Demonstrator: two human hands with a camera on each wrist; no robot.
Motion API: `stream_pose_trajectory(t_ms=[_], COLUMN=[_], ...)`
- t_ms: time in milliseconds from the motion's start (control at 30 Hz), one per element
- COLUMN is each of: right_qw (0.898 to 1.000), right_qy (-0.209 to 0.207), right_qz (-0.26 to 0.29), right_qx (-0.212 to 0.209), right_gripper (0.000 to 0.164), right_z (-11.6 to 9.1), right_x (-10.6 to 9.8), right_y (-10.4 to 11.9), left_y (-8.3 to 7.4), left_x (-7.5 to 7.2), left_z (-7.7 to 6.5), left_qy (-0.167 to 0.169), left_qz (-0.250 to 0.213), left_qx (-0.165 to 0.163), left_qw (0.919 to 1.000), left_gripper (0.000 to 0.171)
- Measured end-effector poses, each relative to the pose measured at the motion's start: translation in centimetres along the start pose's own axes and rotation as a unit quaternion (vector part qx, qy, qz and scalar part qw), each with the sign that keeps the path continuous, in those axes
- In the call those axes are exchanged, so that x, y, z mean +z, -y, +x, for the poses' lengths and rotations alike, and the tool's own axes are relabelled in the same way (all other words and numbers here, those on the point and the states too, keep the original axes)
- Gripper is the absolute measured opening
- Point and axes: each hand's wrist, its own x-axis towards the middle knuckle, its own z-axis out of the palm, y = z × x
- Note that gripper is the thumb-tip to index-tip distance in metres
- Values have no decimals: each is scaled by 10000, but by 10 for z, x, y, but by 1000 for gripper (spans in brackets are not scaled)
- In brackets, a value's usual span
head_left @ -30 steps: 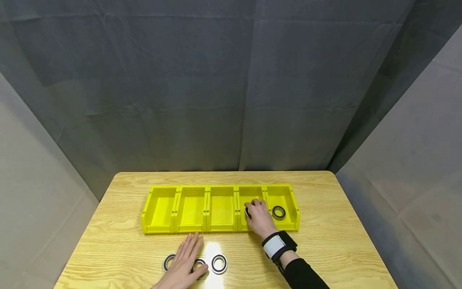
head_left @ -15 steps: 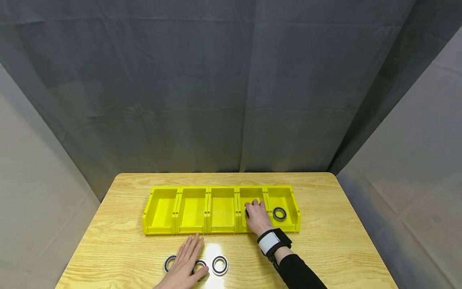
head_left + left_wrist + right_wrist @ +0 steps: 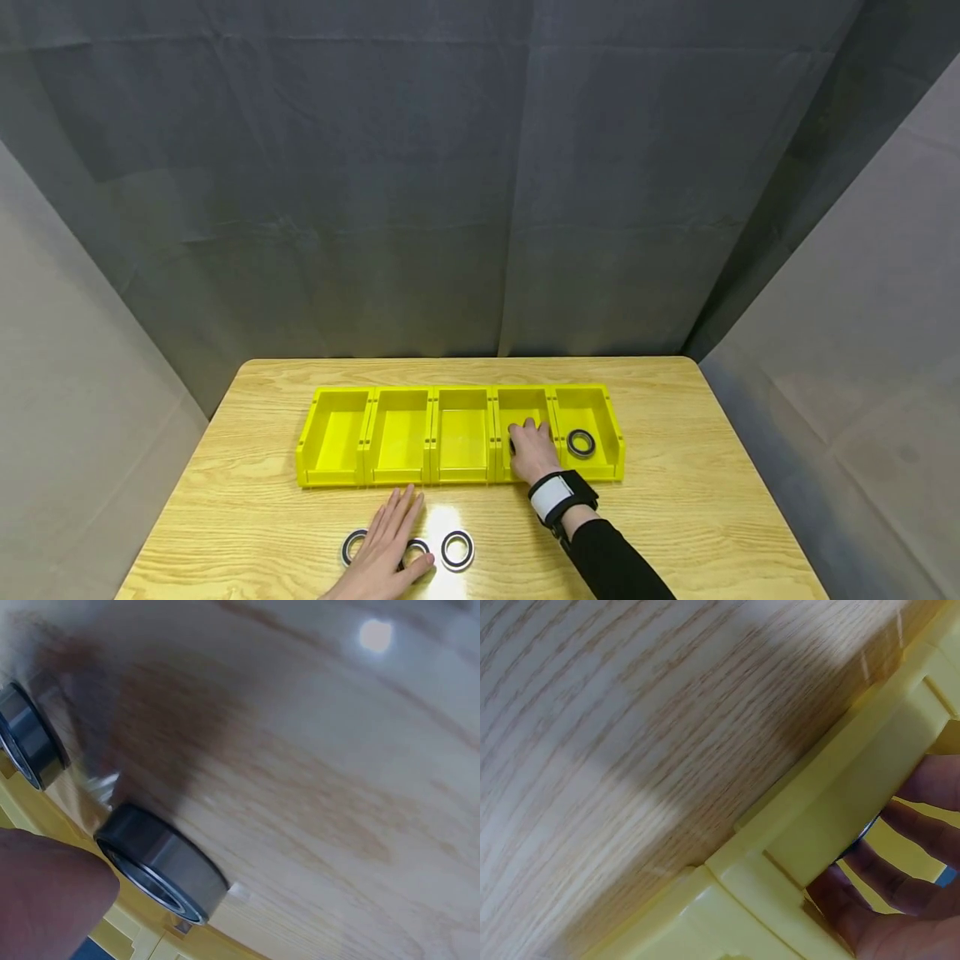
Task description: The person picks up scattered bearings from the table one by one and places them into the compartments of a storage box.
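Observation:
In the head view my right hand (image 3: 534, 451) reaches into the second compartment from the right of a yellow bin row (image 3: 397, 477). Its curled fingers hold a ball bearing, mostly hidden by the hand; in the right wrist view a dark sliver of that bearing (image 3: 859, 838) shows between the fingers and the bin's front wall. My left hand (image 3: 381, 550) lies with straight fingers over the table, among ball bearings. One bearing (image 3: 351, 547) is partly covered on its left, another bearing (image 3: 417, 546) sits beside the thumb, and a third bearing (image 3: 457, 551) lies apart to the right.
Another bearing (image 3: 581, 444) lies flat in the rightmost compartment. The bin row stands on a wooden table (image 3: 247, 467), whose back edge meets a grey curtain (image 3: 420, 208). Pale panels (image 3: 847, 375) flank both sides.
My right hand stays in the same compartment while its wrist and forearm have shifted slightly left. The bearing in it is now more hidden. My left hand has not visibly moved.

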Motion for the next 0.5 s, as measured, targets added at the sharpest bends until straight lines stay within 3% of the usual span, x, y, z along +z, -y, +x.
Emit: stream_pose_trajectory(t_ms=[500], right_qw=[9994], right_qy=[131], right_qz=[50], right_qx=[304], right_gripper=[26], right_z=[5], right_x=[7], right_y=[0], left_y=[1], left_x=[0], left_z=[-1], left_qy=[135], left_qz=[-55], left_qx=[-110], left_qw=[9998], left_gripper=[77])
